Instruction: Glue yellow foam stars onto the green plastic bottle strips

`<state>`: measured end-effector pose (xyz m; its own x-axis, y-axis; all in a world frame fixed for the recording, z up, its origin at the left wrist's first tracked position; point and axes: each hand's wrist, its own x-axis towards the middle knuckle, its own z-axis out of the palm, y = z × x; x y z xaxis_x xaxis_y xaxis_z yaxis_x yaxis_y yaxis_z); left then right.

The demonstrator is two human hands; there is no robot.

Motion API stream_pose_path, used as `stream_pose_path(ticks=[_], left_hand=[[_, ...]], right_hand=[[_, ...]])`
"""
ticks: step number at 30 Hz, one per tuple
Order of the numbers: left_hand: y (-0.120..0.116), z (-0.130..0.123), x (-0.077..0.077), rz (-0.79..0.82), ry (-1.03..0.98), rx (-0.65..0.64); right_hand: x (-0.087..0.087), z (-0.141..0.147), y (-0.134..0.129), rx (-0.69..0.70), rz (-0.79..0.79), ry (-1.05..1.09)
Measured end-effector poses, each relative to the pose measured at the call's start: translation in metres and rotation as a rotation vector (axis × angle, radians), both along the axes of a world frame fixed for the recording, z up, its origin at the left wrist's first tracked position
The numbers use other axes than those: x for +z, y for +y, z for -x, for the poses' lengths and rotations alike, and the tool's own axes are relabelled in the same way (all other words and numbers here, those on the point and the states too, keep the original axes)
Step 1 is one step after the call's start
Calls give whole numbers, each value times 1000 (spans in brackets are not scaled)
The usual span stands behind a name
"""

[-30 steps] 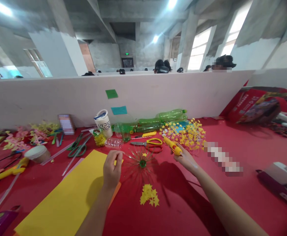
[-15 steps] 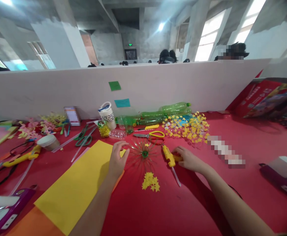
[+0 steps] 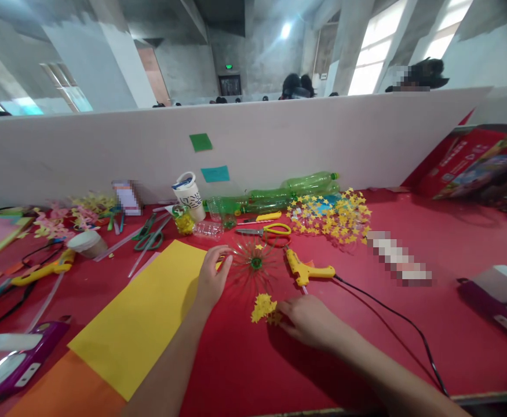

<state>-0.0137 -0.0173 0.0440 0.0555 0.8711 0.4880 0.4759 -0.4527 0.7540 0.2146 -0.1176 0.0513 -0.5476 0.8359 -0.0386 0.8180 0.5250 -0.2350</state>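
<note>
A green bottle piece cut into thin spread strips [image 3: 256, 263] lies on the red table, with one yellow star on its upper part. At its left edge is my left hand [image 3: 214, 275], thumb and fingers apart, near the strip tips. My right hand [image 3: 307, 318] reaches the small pile of yellow stars [image 3: 262, 307] below the strips; its fingertips are at the pile's right side, and whether they pinch a star is hidden. The yellow glue gun [image 3: 307, 270] lies just above my right hand, its black cord running right.
Yellow paper [image 3: 144, 313] lies under my left forearm. Behind are scissors [image 3: 264, 230], green bottles [image 3: 270, 200], a white cup [image 3: 190, 200] and many star decorations [image 3: 335, 217]. A white partition [image 3: 279, 139] stands at the back; a purple device [image 3: 500, 298] is far right.
My right hand has let go of the glue gun and moved down and left to the star pile. The glue gun now lies turned, its handle pointing right. The view has tilted down slightly.
</note>
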Motion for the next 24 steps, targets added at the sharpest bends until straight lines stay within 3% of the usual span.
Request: stream_pose_path(ticks=[9, 17, 20, 24], left_hand=[[-2, -1, 8, -56, 19, 64], [-15, -4, 31, -159, 64, 126], [-29, -12, 45, -122, 64, 51], [-49, -26, 61, 45, 178, -239]], right_hand=[[-6, 6, 4, 35, -73, -12], [-6, 5, 5, -70, 60, 136], [-1, 4, 6, -137, 160, 334], [17, 4, 12, -183, 332, 721]])
